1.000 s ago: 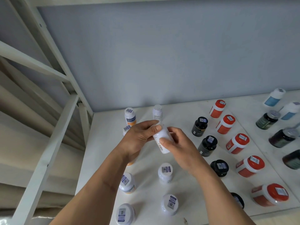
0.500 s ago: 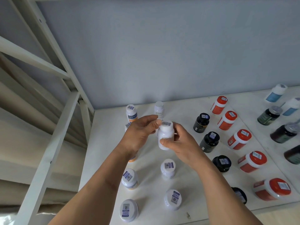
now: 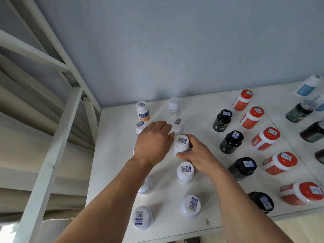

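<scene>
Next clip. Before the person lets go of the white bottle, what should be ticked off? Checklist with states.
1. Grip of right hand on held white bottle: ok.
2. Bottle upright, barcode cap up: ok.
3. Base down on the white surface: cannot tell, fingers hide it.
4. Gap to the clear bottle behind: cannot tell.
5. In line with the white bottle in front: ok.
6. The left hand holds nothing: ok.

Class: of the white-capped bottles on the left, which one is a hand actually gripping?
The white bottle in the right hand, mid-group, thumb and fingers curled round its body; the other bottles stand free of any visible grip.
</scene>
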Motion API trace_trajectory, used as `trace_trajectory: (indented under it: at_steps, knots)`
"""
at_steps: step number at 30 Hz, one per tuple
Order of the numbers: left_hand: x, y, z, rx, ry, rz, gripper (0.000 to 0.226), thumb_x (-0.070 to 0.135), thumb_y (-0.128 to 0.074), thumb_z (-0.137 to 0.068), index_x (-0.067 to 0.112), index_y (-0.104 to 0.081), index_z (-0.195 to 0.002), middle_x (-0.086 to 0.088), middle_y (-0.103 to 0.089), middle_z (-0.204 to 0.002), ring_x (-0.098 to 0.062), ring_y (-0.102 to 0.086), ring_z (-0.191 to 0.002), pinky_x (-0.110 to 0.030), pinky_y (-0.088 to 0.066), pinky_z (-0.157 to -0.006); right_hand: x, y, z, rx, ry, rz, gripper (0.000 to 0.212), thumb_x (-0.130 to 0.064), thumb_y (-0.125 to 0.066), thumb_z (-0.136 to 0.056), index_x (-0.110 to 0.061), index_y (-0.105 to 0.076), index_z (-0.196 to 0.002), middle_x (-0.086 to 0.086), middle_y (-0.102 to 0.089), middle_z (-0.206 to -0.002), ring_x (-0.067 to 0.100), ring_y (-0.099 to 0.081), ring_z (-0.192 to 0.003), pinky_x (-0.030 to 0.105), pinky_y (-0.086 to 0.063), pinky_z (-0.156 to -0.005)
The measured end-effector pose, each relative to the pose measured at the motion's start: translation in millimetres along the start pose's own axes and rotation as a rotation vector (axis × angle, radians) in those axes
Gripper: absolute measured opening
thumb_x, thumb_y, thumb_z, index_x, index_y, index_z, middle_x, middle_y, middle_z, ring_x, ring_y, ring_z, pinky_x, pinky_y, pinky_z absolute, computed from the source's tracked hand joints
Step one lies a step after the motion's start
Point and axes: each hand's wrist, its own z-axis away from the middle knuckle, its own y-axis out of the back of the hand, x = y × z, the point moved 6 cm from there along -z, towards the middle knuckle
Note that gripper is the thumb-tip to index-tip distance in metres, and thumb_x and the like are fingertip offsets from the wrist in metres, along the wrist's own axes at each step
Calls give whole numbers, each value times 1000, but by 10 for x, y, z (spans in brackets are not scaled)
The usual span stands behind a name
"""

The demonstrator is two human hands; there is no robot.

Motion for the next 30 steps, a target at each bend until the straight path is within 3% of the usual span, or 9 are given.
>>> trace_trajectory:
  at_steps: [5, 8, 10, 13, 16, 20, 24, 26, 30]
  knots:
    - [-23, -46, -16, -32, 51, 34, 17, 20, -77, -81, 10, -73, -94, -4, -71, -89, -28, -67, -75, -31, -49, -56, -97, 88, 16, -41, 19, -111, 63, -23, -83, -67, -34, -57, -123, -11, -67, -113, 7, -63, -107, 34, -50, -98]
    - [-71, -49, -65, -36, 132, 77, 21, 24, -74, -85, 12, -74, -103, -4, -72, -100, -28, -69, -85, -31, -52, -63, -296, 265, -72, 40, 45, -210, 49, -33, -81, -76, -34, -60, -121, -19, -64, -122, -3, -57, -116, 29, -42, -102]
    - [-109, -45, -109, -48, 205, 121, 25, 28, -67, -92, 14, -72, -112, -3, -70, -112, -27, -67, -96, -31, -51, -70, -345, 357, -257, 99, 5, -151, 58, -37, -79, -79, -29, -55, -132, -16, -56, -129, 4, -52, -122, 31, -39, -106]
    - [-170, -47, -163, -74, 309, 206, 32, 35, -59, -97, 18, -67, -122, 2, -66, -123, -21, -64, -102, -26, -44, -75, -353, 281, -539, 16, -64, 4, 65, -38, -79, -76, -26, -53, -134, -9, -58, -128, 14, -58, -118, 40, -43, -107]
    - [-264, -53, -208, -87, 439, 340, 34, 37, -58, -97, 20, -65, -125, 4, -64, -126, -16, -62, -108, -17, -37, -81, -346, 195, -720, -73, -69, 78, 51, -25, -78, -78, -22, -60, -125, -4, -69, -118, 15, -64, -108, 38, -48, -101]
    - [-343, -139, -281, -185, 594, 552, 37, 39, -57, -97, 20, -62, -128, 4, -64, -122, -10, -58, -104, -15, -36, -80, -410, 193, -812, -70, -9, 71, 38, -30, -77, -83, -23, -64, -118, -5, -71, -111, 14, -65, -104, 35, -49, -97]
    - [-336, -202, -407, -235, 701, 808, 39, 46, -57, -94, 17, -63, -120, -5, -67, -112, -21, -60, -101, -16, -37, -66, -544, 280, -716, -5, 84, 61, 26, -41, -71, -85, -24, -67, -103, -5, -73, -99, 13, -68, -93, 31, -50, -80]
    - [-281, -199, -456, -278, 720, 938, 33, 47, -62, -92, 24, -61, -116, 6, -66, -108, -5, -60, -95, -11, -39, -68, -604, 348, -616, 65, 109, 59, 25, -42, -71, -86, -23, -64, -101, -7, -70, -94, 9, -65, -86, 27, -47, -70]
    - [-156, -162, -565, -335, 615, 1071, 25, 42, -70, -87, 20, -70, -99, 2, -70, -93, -13, -63, -82, -30, -51, -78, -702, 413, -374, 111, 184, 101, 30, -50, -74, -81, -31, -63, -101, -12, -70, -96, 5, -65, -93, 32, -53, -83]
